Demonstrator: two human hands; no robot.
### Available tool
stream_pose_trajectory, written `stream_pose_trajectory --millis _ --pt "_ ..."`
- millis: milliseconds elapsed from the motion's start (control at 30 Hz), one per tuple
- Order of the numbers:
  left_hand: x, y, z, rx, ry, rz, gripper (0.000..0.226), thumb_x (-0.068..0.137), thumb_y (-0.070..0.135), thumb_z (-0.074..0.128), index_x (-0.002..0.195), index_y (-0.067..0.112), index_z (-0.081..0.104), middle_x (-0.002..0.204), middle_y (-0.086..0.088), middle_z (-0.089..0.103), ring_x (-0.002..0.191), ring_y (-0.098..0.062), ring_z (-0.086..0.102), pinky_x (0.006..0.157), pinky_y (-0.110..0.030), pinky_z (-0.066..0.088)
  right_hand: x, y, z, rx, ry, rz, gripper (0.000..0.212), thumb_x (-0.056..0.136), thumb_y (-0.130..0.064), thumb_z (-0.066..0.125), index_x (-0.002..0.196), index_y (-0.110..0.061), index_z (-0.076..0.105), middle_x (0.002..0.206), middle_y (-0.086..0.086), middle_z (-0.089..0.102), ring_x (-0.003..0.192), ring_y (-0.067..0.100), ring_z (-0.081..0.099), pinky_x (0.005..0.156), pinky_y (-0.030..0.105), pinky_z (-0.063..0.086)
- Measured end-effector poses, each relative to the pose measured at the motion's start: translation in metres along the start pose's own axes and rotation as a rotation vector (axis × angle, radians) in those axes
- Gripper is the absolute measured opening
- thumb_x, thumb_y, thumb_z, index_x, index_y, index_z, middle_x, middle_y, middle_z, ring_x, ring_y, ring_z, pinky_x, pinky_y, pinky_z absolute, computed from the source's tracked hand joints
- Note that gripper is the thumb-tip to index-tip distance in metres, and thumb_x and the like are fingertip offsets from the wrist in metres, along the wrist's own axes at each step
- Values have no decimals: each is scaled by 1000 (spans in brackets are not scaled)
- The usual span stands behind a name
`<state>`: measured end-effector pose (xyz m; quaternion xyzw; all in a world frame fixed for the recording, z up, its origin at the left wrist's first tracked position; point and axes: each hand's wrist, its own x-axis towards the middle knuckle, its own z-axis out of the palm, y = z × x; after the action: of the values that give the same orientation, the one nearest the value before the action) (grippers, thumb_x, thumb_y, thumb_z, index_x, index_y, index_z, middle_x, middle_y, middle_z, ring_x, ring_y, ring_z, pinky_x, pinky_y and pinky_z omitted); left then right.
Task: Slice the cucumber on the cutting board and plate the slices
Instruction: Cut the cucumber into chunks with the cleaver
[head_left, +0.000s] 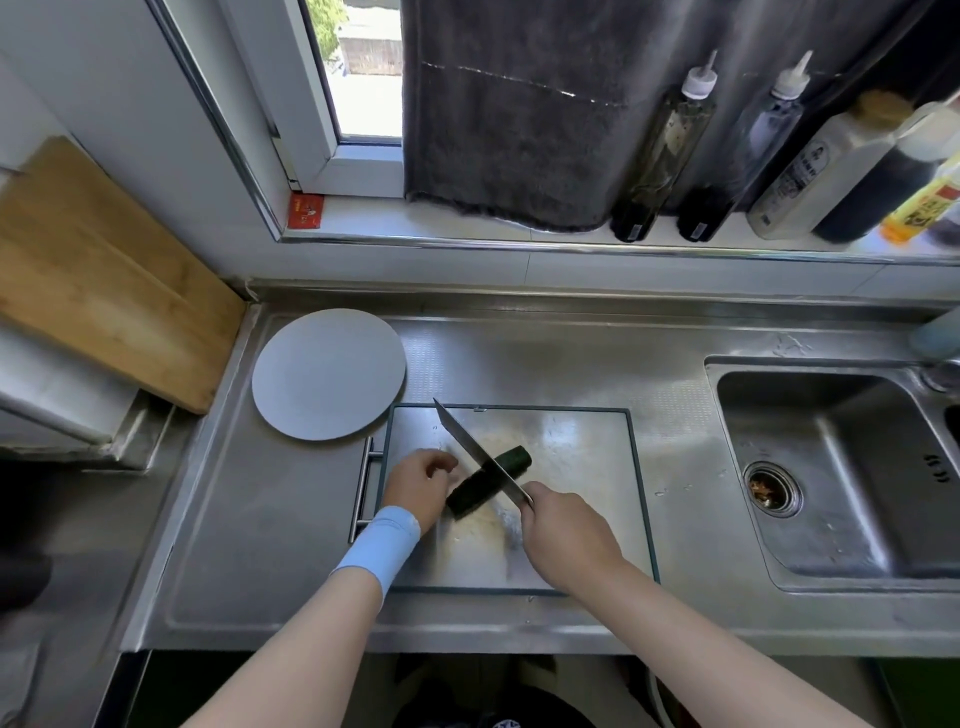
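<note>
Cucumber lies diagonally on the cutting board, knife blade across its middle. Right hand fingers are wrapped round the handle. Left hand fingers are curled by the cucumber's near end, can't tell if they're gripping it. Plate sits just beside the board's far-left corner.

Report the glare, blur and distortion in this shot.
Head view: window daylight glares off the steel board; head view: the wide lens bows the sill and counter edge; head view: bottles at far right blur, knife and cucumber look sharp.

Steel counter: grey plate just beside cutting board.
</note>
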<state>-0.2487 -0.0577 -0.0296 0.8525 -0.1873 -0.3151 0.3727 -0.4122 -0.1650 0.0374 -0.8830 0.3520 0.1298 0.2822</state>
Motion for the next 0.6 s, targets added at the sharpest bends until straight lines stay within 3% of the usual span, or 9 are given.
stream_pose_trajectory --millis 133,200,600 --pt "3 8 -3 125 -71 18 17 80 20 64 96 26 66 96 10 63 88 -9 61 83 -22 47 4 -4 -2 19 -40 35 14 101 -24 34 99 -24 48 76 1 56 68 24 53 54 32 38" --pt "0 12 4 257 -136 53 27 72 30 74 98 26 66 94 11 60 85 -9 60 82 -25 50 6 -6 -3 16 -60 54 11 99 -22 34 95 -22 45 78 2 57 70 26 56 57 33 41" --pt "-1 11 16 236 -58 30 27 73 22 75 99 25 68 97 7 65 87 -13 61 85 -28 50 25 -20 -5 -95 -183 113 17 87 -6 43 101 -15 46 89 5 56 75 25 54 56 31 38"
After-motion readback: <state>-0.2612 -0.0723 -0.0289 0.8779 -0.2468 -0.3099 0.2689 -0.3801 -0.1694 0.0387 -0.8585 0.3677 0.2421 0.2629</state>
